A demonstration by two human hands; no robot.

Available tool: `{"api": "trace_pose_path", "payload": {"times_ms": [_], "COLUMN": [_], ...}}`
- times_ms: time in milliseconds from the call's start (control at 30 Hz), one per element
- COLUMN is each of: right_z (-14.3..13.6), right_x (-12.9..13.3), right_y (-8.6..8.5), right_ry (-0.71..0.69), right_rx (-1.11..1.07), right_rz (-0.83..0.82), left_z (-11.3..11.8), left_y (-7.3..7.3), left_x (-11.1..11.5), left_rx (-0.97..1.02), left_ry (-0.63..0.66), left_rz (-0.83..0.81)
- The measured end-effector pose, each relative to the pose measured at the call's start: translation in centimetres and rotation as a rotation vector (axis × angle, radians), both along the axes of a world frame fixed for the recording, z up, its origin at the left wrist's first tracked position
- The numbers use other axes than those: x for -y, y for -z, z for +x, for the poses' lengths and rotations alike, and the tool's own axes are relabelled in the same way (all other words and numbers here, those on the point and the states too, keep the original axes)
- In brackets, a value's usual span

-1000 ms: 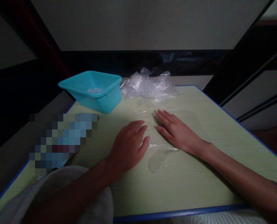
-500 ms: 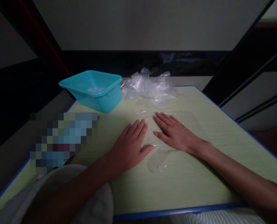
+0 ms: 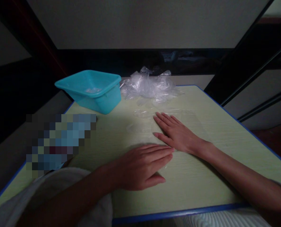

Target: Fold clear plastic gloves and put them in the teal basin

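A thin clear plastic piece (image 3: 140, 127) with finger-like lobes, looking like a disposable glove, lies flat on the table. My right hand (image 3: 177, 132) presses on it palm down, fingers stretched and thumb a little apart. Across the near lobe rests my left hand (image 3: 142, 165), also flat, with its fingertips close to the right hand's wrist side. The left hand hides most of that lobe. Neither hand grips anything.
A pile of crumpled clear plastic (image 3: 152, 85) sits at the table's far edge. To its left stands a turquoise basin (image 3: 107, 99) with something pale inside. A pixelated item (image 3: 69, 135) lies at the left. Blue edging borders the pale table (image 3: 190, 189).
My left hand has moved nearer to me and turned rightward, now covering the near lobe and exposing the left lobes. My right hand stays in place on the plastic. The view has shifted slightly.
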State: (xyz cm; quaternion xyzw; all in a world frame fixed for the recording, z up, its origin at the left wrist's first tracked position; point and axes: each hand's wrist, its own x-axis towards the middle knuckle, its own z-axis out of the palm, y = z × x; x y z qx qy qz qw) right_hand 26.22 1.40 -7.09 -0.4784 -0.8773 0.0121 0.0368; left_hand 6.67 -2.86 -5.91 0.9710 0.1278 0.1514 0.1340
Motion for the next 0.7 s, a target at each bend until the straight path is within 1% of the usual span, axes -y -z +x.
{"api": "trace_pose_path", "payload": {"times_ms": [67, 233, 433, 700], "right_z": [0.02, 0.08, 0.08, -0.15], "right_x": [0.01, -0.05, -0.13, -0.08], "right_y": [0.01, 0.08, 0.22, -0.18], "right_ry": [-0.006, -0.001, -0.014, -0.008], "right_rx": [-0.002, -0.001, -0.036, -0.052], "right_rz": [0.009, 0.005, 0.009, -0.003], "left_z": [0.02, -0.23, -0.09, -0.03], "left_y": [0.02, -0.15, -0.36, -0.63], "left_x": [0.07, -0.17, -0.24, -0.24], "left_rx": [-0.054, -0.105, -0.117, -0.165], "left_ry": [0.013, 0.037, 0.047, 0.057], "left_rz": [-0.027, -0.048, 0.014, 0.077]}}
